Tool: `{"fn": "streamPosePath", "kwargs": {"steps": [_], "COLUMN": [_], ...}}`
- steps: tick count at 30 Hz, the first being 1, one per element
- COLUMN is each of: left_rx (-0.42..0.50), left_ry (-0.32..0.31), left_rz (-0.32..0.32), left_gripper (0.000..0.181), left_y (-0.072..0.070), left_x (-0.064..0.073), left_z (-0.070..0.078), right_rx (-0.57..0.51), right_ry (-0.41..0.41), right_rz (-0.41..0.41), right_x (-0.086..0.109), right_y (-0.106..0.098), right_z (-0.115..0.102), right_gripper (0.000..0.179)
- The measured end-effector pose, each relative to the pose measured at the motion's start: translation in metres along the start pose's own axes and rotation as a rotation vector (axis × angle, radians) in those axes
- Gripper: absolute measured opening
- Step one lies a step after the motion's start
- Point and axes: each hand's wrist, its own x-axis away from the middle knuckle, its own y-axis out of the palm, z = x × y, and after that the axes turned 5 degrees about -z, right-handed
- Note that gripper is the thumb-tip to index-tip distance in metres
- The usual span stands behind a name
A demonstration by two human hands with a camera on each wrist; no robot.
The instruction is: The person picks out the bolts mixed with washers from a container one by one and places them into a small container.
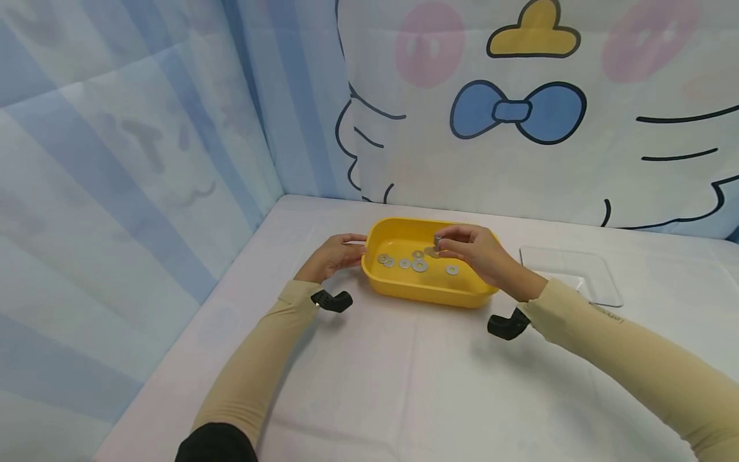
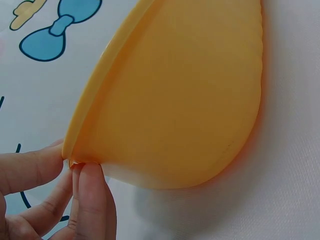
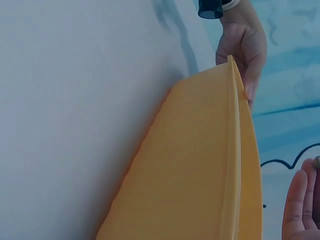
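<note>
A shallow yellow plastic tray (image 1: 430,295) sits on the white-covered table, with several flat silver washers (image 1: 419,265) scattered over its floor. My left hand (image 1: 337,255) pinches the tray's left end. In the left wrist view, the thumb and fingers (image 2: 92,200) meet at the tray's rim. Over the right part of the tray, my right hand (image 1: 470,250) holds a short silver stack of washers (image 1: 437,241) between thumb and fingers. More washers lie just below it. Only part of the right hand (image 3: 302,205) shows at the edge of the right wrist view.
A clear, shallow plastic tray or lid (image 1: 600,276) lies to the right of the yellow tray, partly behind my right forearm. A cartoon-print cloth (image 1: 519,179) hangs behind the table, and a striped one (image 1: 144,160) on the left.
</note>
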Motion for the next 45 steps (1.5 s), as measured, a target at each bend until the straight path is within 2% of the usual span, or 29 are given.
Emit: {"fn": "streamPosePath", "kwargs": {"steps": [6,13,16,24,31,37,45], "left_rx": [-0.011,-0.005,-0.003,-0.004,-0.003,-0.007,-0.002], "left_ry": [-0.002,0.006,0.010,0.002,0.004,0.001,0.005], "left_rz": [-0.004,-0.018,-0.022,-0.013,-0.013,-0.008,-0.012], "left_gripper": [0.044,0.045,0.045,0.044,0.045,0.045,0.045], "left_y": [0.001,0.001,0.001,0.002,0.001,0.001,-0.001], "left_x": [0.000,0.000,0.000,0.001,0.001,0.000,0.000], "left_z": [0.000,0.001,0.001,0.000,0.000,0.000,-0.001], "right_rx": [0.024,0.059,0.065,0.011,-0.084,-0.073,-0.086], "right_ry": [0.002,0.032,0.030,-0.011,-0.022,-0.027,-0.077], "right_rz": [0.045,0.059,0.062,0.072,0.106,0.128,0.130], "right_x": [0.012,0.024,0.029,0.042,0.053,0.063,0.077], "right_y": [-0.008,-0.017,-0.021,-0.035,-0.047,-0.062,-0.083], "right_z": [0.001,-0.003,-0.003,-0.004,-0.001,0.000,0.002], "right_gripper": [0.011,0.024,0.019,0.013,0.017,0.016,0.012]}}
